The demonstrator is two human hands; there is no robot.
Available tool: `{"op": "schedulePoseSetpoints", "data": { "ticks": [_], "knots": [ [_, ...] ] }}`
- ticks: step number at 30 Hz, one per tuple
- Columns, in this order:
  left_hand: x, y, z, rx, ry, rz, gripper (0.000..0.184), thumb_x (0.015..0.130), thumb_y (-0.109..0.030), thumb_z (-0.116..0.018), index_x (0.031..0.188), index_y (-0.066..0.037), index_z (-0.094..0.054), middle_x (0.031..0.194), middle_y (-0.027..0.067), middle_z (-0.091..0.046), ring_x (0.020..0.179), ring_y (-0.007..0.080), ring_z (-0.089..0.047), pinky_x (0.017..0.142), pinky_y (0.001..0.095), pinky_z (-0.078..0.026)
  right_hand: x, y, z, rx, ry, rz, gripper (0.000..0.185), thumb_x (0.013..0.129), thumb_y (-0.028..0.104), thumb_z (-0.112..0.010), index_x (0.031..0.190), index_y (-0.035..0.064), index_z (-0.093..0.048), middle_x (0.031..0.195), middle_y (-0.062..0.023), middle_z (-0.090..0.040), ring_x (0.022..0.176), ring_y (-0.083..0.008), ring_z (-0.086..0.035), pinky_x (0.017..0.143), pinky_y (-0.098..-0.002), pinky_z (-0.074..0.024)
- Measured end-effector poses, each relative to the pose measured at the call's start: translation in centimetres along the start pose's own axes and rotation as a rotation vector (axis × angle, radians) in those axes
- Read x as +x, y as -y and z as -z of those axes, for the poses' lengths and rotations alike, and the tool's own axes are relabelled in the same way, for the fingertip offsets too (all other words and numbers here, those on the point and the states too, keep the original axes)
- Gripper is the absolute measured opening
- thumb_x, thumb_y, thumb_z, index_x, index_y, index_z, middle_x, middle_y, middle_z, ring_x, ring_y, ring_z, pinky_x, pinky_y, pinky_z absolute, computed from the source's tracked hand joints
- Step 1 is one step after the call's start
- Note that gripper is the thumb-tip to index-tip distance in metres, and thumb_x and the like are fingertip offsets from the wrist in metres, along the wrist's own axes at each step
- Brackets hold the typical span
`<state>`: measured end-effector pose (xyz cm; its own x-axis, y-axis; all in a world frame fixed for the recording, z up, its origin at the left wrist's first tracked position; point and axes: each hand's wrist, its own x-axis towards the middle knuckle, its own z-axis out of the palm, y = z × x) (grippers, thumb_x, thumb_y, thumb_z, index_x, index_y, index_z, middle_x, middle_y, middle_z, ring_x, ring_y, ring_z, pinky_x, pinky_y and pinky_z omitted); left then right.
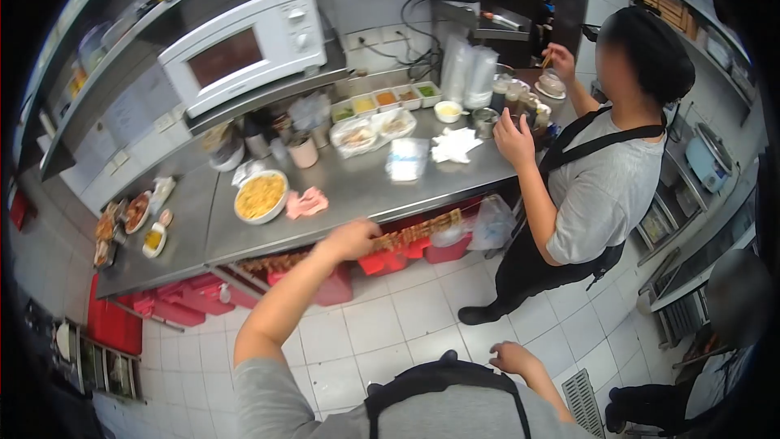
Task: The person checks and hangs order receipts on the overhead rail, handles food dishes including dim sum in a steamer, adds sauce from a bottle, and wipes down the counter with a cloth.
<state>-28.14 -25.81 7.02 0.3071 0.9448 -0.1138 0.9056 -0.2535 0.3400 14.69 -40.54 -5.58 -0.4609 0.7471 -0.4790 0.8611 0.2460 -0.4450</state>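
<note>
Wearing, nearest the camera, a grey short-sleeved shirt (435,421) under a black bib apron (439,375). Gripping a long row of brown meat pieces on thin skewers (418,232) in the left hand (352,240), fingers curled round, just off the front edge of the stainless-steel counter (353,187). Dangling the right hand (513,356) low over white floor tiles (370,321), fingers loosely bent, seemingly round nothing. Beyond the left hand, on the counter: an oval white bowl of yellow food (266,220) beside a crumpled pink cloth-like piece (307,203). Standing in the way at right, close against the counter: a co-worker (609,167) in a black cap (656,57), hands raised. Behind the skewers, under the counter: red plastic bins (329,289) and a clear plastic bag (492,225). Hidden: the left fingertips. Cannot tell whether the meat left of the forearm (284,305) belongs to the same row. Cut off and blurred at the right edge: another person (719,390).
</note>
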Motion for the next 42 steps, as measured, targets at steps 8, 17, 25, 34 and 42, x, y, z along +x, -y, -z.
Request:
{"op": "schedulePoseSetpoints", "data": {
  "ticks": [8,17,25,34,42],
  "knots": [
    [4.8,17.9,-2.5,-0.133,-0.490,0.441,0.056,0.081,-0.022,-0.053,0.130,0.000,-0.038,0.130,0.0280,-0.038,0.125,0.0405,-0.032,0.106,0.0425,-0.026,15.5,-0.5,11.0,-0.210,0.221,0.266,0.037,0.078,0.030,-0.060,0.105,0.0040,-0.060,0.105,-0.0201,-0.060,0.098,-0.0358,-0.056,0.086,-0.0436,-0.0453],
    [9.9,23.2,-6.4,0.197,-0.664,0.828,0.053,0.088,-0.034,-0.046,0.129,0.000,-0.041,0.141,0.0292,-0.021,0.130,0.0461,-0.020,0.104,0.0558,-0.017,42.3,4.5,29.5,0.121,-0.496,0.209,0.057,0.081,0.047,-0.056,0.123,0.0082,-0.051,0.134,-0.0198,-0.040,0.125,-0.0358,-0.033,0.101,-0.0466,-0.0314],
    [14.2,12.4,-8.8,0.098,-0.494,0.274,0.041,0.081,-0.025,-0.051,0.113,0.000,-0.052,0.135,0.0303,-0.029,0.128,0.0479,-0.022,0.101,0.0616,-0.014,52.7,5.0,26.4,-0.157,-0.873,-0.079,0.055,0.083,0.036,-0.052,0.133,0.0146,-0.042,0.144,-0.0170,-0.025,0.131,-0.0432,-0.021,0.101,-0.0577,-0.0243],
    [25.2,9.9,-1.7,-0.213,-0.487,0.404,0.066,0.074,-0.037,-0.065,0.126,-0.002,-0.043,0.138,0.0264,-0.022,0.124,0.0457,-0.027,0.099,0.0582,-0.024,47.1,1.6,26.2,-0.237,-0.804,0.060,0.048,0.083,0.030,-0.050,0.129,0.0172,-0.048,0.140,-0.0131,-0.034,0.129,-0.0385,-0.029,0.102,-0.0537,-0.0247],
    [33.7,11.1,-4.5,-0.437,-0.140,0.598,0.068,0.068,-0.042,-0.071,0.119,0.000,-0.051,0.109,0.0228,-0.058,0.101,0.0365,-0.057,0.087,0.0422,-0.046,49.5,-3.9,31.7,-0.253,-0.791,0.202,0.046,0.081,0.029,-0.053,0.125,0.0168,-0.051,0.136,-0.0117,-0.038,0.127,-0.0387,-0.031,0.100,-0.0534,-0.0271]
  ]
}}
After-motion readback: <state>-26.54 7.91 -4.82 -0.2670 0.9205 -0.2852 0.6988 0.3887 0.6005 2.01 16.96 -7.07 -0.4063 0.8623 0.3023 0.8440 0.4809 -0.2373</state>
